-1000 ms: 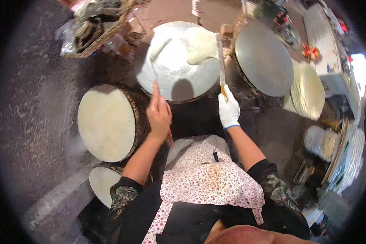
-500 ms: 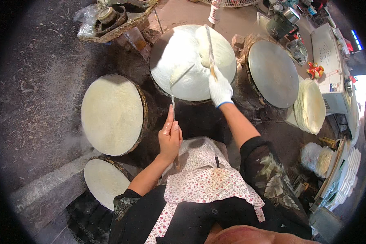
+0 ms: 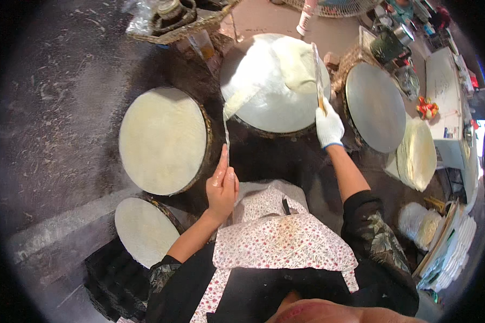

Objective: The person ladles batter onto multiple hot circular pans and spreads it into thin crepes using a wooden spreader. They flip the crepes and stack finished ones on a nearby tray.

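Note:
A large round griddle lies ahead of me, pale and shiny, with a thick patch of cream batter on its far right part. My left hand is bare and wet, closed around a long thin handle, index finger stretched along it. That batter spreader has a batter-coated blade, lying at the griddle's left edge. In a white glove, my right hand grips a long flat spatula by its wooden handle. The spatula's blade lies along the right edge of the griddle, beside the batter.
Two round griddles covered with pale sheets, one larger and one smaller, stand at left. A bare grey griddle is at right, next to a stack of thin pancakes. A woven tray sits at far left.
My right hand has swung the spatula rightward to the griddle's edge. The left spreader's blade has turned and shows more batter. The whole view has shifted slightly.

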Demonstrator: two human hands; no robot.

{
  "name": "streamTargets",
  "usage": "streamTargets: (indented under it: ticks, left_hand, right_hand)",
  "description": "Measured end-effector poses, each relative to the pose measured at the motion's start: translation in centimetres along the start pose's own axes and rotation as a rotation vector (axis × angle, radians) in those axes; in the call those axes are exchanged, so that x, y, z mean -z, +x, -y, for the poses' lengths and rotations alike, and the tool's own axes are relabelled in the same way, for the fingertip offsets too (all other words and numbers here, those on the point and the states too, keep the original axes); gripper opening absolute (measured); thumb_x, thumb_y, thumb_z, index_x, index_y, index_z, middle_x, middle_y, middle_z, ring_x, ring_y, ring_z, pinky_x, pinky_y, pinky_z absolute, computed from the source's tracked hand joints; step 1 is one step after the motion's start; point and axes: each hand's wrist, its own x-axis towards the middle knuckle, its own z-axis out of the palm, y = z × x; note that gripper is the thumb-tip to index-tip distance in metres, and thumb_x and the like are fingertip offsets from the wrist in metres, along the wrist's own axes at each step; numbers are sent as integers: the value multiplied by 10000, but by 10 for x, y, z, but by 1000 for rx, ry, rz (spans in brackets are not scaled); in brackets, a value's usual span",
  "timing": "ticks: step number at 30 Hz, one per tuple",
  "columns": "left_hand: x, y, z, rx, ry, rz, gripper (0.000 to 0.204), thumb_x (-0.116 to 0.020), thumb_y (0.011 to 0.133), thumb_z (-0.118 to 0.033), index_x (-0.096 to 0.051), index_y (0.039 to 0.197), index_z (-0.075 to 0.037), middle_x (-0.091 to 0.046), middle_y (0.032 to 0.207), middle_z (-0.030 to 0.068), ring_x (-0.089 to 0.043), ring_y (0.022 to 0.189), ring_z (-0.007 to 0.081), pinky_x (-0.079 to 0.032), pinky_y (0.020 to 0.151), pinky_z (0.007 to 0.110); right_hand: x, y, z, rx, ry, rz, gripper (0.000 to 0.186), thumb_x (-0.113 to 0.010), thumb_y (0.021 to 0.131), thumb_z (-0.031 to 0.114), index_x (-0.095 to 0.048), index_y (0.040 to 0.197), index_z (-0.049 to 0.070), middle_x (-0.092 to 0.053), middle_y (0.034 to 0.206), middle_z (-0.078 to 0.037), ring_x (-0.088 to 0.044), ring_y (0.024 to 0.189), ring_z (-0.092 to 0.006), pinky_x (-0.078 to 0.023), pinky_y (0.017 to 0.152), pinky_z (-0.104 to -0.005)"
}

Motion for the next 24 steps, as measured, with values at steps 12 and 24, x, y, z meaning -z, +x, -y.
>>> streamTargets:
  ticks: [12,24]
  left_hand:
    - [-12,-9,-5,32,-49,-51,551,-425,1125,-92,-311,1663,-59,-457,620,-47,-385,510,19,-366,483,201]
    - [-59,-23,-15,25,-31,-155,551,-425,1126,-94,-296,1656,-18,-474,627,-35,-392,506,32,-361,481,205]
  right_hand:
    - [4,14,20,2,-184,205,512,-555,1006,388,-555,1508,290,-737,1010,-263,-730,941,-431,-560,841,-519]
    - [14,30,12,295,-154,253,462,-551,1006,405,-599,1454,302,-738,883,-244,-737,842,-420,-571,814,-513]
